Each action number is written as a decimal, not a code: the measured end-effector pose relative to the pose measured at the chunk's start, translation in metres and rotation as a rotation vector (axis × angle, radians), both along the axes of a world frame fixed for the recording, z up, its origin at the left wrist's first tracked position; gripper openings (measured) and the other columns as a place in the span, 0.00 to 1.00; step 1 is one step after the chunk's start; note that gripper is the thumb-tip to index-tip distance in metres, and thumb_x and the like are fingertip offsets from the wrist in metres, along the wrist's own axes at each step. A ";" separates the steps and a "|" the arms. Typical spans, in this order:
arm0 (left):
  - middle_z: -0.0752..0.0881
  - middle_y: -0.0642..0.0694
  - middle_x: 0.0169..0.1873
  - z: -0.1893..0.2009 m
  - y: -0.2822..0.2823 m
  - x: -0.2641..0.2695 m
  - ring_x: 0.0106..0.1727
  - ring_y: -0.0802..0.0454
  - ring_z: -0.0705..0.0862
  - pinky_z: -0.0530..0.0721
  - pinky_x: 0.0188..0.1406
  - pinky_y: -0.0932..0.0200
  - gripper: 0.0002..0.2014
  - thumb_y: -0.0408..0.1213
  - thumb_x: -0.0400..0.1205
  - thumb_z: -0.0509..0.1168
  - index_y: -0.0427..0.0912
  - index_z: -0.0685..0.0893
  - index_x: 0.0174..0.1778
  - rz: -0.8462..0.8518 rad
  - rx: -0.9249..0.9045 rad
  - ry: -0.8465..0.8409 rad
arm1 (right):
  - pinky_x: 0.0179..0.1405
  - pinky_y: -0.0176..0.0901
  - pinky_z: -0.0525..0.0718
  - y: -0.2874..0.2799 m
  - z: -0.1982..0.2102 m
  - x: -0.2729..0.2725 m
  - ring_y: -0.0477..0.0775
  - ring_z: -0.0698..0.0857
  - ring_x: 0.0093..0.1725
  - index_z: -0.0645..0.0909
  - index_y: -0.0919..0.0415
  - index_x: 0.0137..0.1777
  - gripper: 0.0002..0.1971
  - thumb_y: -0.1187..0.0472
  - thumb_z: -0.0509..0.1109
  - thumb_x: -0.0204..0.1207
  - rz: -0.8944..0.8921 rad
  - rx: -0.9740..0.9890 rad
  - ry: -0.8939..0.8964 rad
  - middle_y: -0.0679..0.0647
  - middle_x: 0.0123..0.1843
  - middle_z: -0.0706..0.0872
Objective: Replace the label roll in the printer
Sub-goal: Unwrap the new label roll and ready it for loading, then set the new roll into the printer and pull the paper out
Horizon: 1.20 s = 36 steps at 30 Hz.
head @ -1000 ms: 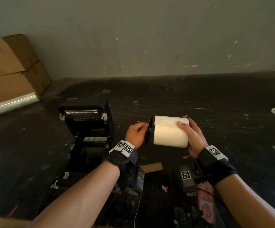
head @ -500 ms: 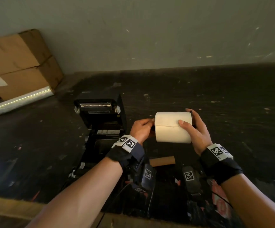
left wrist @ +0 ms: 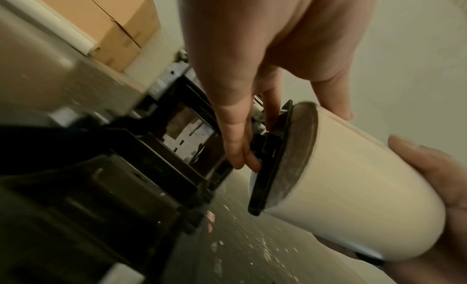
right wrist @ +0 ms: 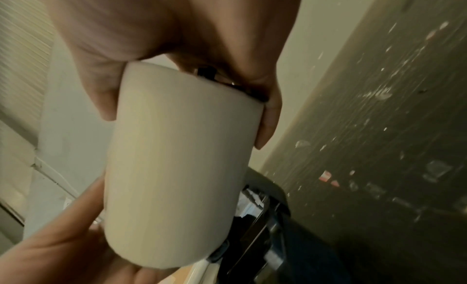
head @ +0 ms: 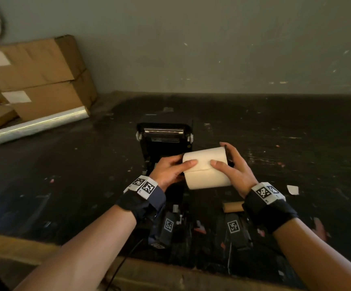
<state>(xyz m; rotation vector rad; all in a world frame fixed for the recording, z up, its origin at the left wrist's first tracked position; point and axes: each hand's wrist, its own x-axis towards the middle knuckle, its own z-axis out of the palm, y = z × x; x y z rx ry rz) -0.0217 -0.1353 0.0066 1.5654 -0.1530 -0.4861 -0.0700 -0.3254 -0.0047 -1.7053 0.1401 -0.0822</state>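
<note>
A cream label roll is held in the air between both hands, just in front of the open black printer. A black holder disc caps its left end, and a black end piece shows at its right end. My left hand holds the left end, thumb on top and fingers on the disc's hub. My right hand grips the right end, with its thumb on the roll's front and its fingers round the far edge.
A bare brown cardboard core lies on the dark table below my right wrist. Stacked cardboard boxes and a roll of clear film sit at the back left. A white paper scrap lies to the right.
Both hands carried the roll left and closer to the open printer. The left hand closed in on the roll's end, and its thumb now lies on top of the roll.
</note>
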 end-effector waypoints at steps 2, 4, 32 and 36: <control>0.87 0.39 0.60 -0.004 0.026 0.005 0.60 0.45 0.86 0.86 0.57 0.51 0.20 0.39 0.76 0.71 0.41 0.83 0.64 0.021 -0.025 0.024 | 0.64 0.63 0.81 0.023 0.000 0.009 0.58 0.77 0.67 0.57 0.40 0.77 0.38 0.51 0.74 0.70 0.015 -0.027 0.034 0.50 0.75 0.68; 0.87 0.40 0.58 -0.007 0.049 0.009 0.58 0.45 0.86 0.87 0.56 0.51 0.17 0.38 0.76 0.71 0.43 0.84 0.61 0.047 -0.047 0.044 | 0.67 0.64 0.78 0.044 -0.001 0.018 0.58 0.74 0.70 0.54 0.43 0.79 0.39 0.50 0.71 0.72 0.021 0.013 0.062 0.50 0.77 0.66; 0.90 0.45 0.54 -0.044 0.112 0.084 0.57 0.51 0.87 0.81 0.67 0.45 0.23 0.43 0.71 0.76 0.49 0.84 0.62 -0.081 0.113 -0.167 | 0.70 0.59 0.77 0.082 -0.051 0.058 0.54 0.81 0.65 0.88 0.58 0.51 0.09 0.67 0.72 0.72 -0.233 -0.156 0.100 0.64 0.60 0.87; 0.89 0.48 0.56 -0.058 0.113 0.093 0.58 0.54 0.86 0.80 0.67 0.48 0.24 0.49 0.73 0.73 0.52 0.81 0.66 -0.137 0.245 -0.227 | 0.68 0.51 0.79 0.076 -0.053 0.063 0.53 0.85 0.59 0.86 0.60 0.58 0.15 0.63 0.74 0.71 -0.206 -0.342 0.193 0.58 0.56 0.89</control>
